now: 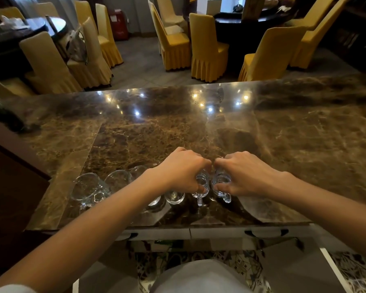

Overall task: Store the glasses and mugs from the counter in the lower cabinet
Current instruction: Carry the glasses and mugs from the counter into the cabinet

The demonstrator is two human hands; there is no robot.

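Observation:
A row of clear glassware stands near the front edge of the brown marble counter. My left hand grips a small clear glass mug from above, its handle pointing toward me. My right hand grips a second small glass mug right beside it. Left of these stand a small glass, another partly hidden under my left forearm, and larger glass mugs. Both held mugs still rest on the counter.
Below the counter's front edge are cabinet fronts with dark handles. Patterned floor tiles show beneath. Beyond the counter stand yellow-covered chairs and dark round tables. A dark object lies at the counter's far left.

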